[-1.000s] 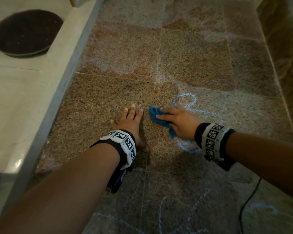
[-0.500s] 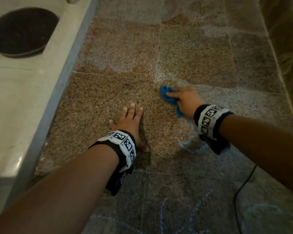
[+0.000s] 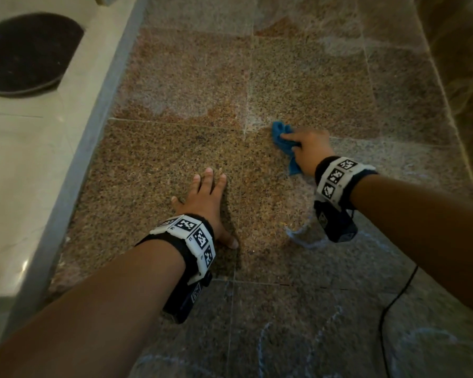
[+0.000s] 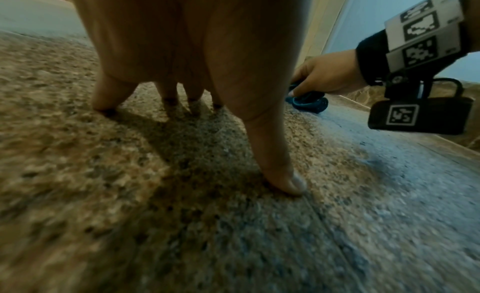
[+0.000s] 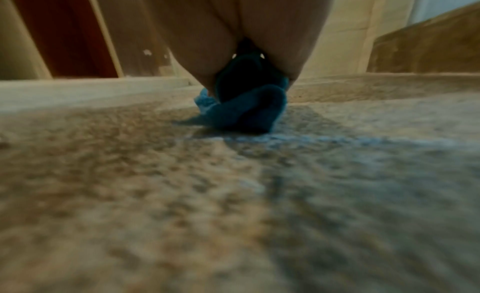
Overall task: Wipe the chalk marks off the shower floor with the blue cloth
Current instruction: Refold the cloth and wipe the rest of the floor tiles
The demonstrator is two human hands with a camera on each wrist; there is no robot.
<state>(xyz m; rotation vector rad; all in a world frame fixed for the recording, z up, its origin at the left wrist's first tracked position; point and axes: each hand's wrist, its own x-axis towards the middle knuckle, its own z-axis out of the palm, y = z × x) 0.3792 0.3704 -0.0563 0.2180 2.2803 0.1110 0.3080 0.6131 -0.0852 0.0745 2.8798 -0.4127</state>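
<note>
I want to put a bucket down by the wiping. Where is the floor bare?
Bare speckled floor lies between the grey curb and the left hand, and beyond the blue cloth toward the far tiles. It is crowded near the right hand, with chalk marks and a black cable close by.

Most of the blue cloth (image 3: 283,137) lies hidden under the right hand (image 3: 310,151) — the chalk marks (image 3: 303,238) run partly beneath the wrist camera, and the wrist views' floor blurs.

Counts of the visible items on the shower floor (image 3: 175,159).
Two hands: left hand (image 3: 206,199), right hand (image 3: 310,151); one blue cloth (image 3: 280,137); two wrist bands; one dark round mat (image 3: 28,53); one black cable (image 3: 393,304).
</note>
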